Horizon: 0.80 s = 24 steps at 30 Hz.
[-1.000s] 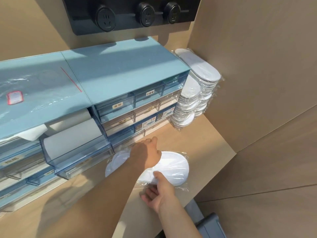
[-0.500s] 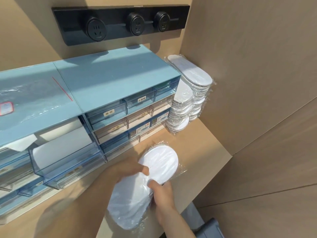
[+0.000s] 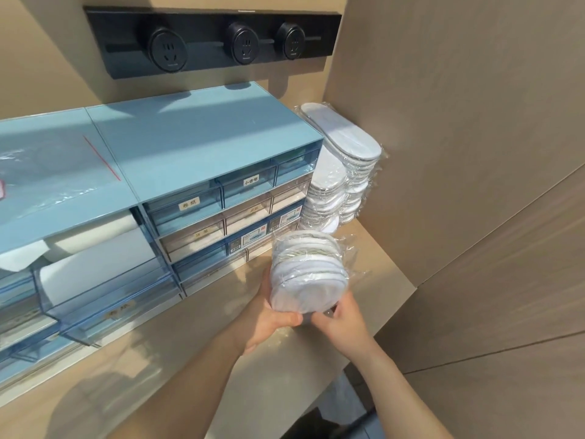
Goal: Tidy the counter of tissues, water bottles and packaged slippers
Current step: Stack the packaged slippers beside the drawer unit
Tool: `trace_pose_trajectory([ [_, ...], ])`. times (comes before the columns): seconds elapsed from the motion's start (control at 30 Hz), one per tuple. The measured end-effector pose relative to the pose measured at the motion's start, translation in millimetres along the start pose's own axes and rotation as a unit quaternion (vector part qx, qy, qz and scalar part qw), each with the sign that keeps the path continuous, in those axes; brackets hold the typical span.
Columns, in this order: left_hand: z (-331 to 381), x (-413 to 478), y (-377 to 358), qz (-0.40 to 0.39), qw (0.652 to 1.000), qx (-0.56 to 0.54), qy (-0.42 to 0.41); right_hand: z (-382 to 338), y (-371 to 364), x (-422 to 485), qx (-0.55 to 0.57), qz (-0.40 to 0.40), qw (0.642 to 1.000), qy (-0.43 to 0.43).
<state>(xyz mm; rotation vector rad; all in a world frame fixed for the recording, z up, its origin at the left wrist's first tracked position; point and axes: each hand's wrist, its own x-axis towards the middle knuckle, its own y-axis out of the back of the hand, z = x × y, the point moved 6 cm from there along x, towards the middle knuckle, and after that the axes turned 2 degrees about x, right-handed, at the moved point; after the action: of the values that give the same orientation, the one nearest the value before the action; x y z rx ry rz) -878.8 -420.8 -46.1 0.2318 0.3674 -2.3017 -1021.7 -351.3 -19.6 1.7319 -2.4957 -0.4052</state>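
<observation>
A bundle of white packaged slippers [image 3: 305, 274] in clear plastic is held above the tan counter [image 3: 196, 337], toes pointing away from me. My left hand [image 3: 269, 315] grips its near left side and underside. My right hand [image 3: 340, 315] grips its near right end. A tall stack of the same packaged slippers [image 3: 340, 172] stands in the back right corner, between the drawer unit and the side wall. No tissues or water bottles lie loose on the counter.
A blue drawer unit [image 3: 190, 153] with labelled clear drawers fills the back of the counter; white paper rolls [image 3: 95, 264] sit in its left drawers. A black socket strip [image 3: 209, 42] is on the wall above. A brown panel [image 3: 459, 153] closes the right side.
The slippers lay flat on the counter under both hands. Both hands gathered them, lifted them, and now hold them as a bundle closer to the corner stack.
</observation>
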Motion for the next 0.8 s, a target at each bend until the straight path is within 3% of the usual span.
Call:
trace_pose_trajectory([
  [0.3, 43, 17, -13, 0.049, 0.997, 0.016, -0.064, -43, 35, 14, 0.008, -0.035, 0.999, -0.025],
  [0.47, 126, 38, -63, 0.061, 0.989, -0.131, -0.043, -80, 102, 1, 0.078, -0.017, 0.995, -0.056],
  [0.57, 175, 71, -87, 0.088, 0.979, -0.186, 0.012, -87, 135, -5, 0.169, 0.02, 0.981, -0.09],
  [0.8, 221, 129, -124, 0.135, 0.95, -0.271, 0.073, -122, 155, 40, 0.304, 0.02, 0.946, -0.107],
])
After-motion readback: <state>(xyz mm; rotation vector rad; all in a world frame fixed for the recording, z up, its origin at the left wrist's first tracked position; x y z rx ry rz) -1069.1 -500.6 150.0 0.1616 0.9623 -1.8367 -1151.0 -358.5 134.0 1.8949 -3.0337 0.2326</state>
